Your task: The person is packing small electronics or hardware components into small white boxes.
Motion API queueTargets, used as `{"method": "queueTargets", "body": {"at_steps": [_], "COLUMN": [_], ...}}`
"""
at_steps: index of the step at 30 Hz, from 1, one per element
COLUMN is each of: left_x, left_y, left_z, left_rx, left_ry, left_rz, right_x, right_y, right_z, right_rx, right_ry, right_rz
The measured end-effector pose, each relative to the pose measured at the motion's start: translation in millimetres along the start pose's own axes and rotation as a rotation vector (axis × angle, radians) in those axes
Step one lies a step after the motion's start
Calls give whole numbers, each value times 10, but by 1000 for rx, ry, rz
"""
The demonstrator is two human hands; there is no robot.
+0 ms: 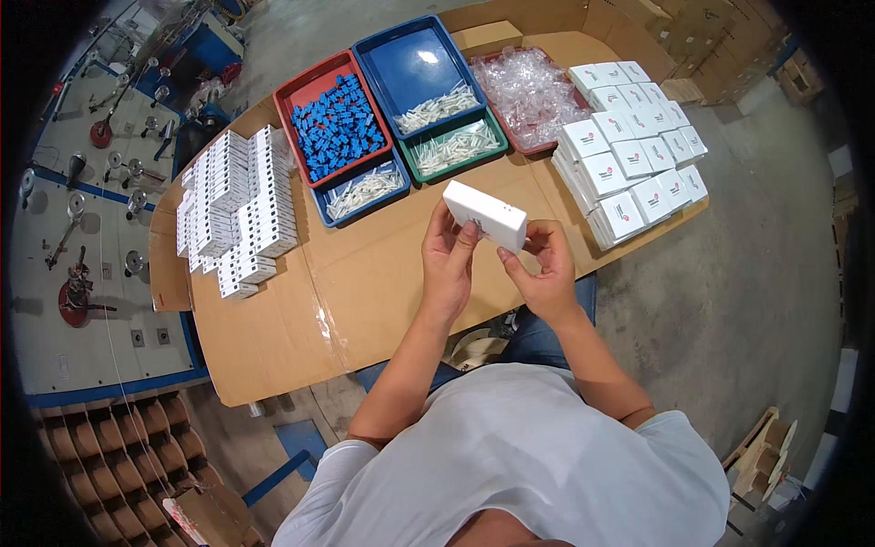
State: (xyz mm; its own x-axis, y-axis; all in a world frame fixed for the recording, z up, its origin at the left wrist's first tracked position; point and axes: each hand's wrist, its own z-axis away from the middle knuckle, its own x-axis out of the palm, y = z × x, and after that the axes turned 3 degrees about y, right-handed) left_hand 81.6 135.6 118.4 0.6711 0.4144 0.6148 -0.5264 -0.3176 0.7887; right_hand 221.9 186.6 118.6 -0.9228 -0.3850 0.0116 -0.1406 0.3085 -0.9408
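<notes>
Over the counter (383,273), the fingers (467,234) of our left hand (447,264) and right hand (550,276) pinch the white box (485,214) low; if either grip loosens, we could let it tip, drop and dent a corner.

Over on the left there's a big pale machine panel (100,360) edged in blue, studded with metal rollers and carrying two dark red discs, one farther off, one nearer. Past its far end I can see a blue machine (208,46). Nearer on the left sit rows of brown, round-edged pieces (128,456), with a brown carton (214,517) beside them and a blue bar (278,477) slanting close by. Grey concrete floor (756,228) stretches off to the right, where cardboard cartons (729,55) stand far back and a wooden frame (761,460) lies nearer.
</notes>
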Motion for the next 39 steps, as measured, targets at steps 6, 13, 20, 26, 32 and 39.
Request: {"method": "queueTargets", "body": {"at_steps": [6,13,20,26,32,39], "left_x": [-40,-15,-58,94,62,82], "left_y": [23,169,201,176,138,118], "left_z": [-11,-42,-33,69,62,38], "left_rx": [-12,-184,-346,-207,-221,-235], "left_ry": [-51,30,84,69,113,132], "left_rz": [-29,182,121,160,127,18], "right_x": [-13,-28,-103,15,-32,-7], "right_y": [-72,-80,-244,-68,15,14], "right_z": [-34,-34,-268,-170,-158,-122], "right_rx": [29,-57,-192,10,70,137], "right_ry": [1,-81,-280,-111,-142,-103], "right_rz": [21,80,176,-154,-170,-112]}}
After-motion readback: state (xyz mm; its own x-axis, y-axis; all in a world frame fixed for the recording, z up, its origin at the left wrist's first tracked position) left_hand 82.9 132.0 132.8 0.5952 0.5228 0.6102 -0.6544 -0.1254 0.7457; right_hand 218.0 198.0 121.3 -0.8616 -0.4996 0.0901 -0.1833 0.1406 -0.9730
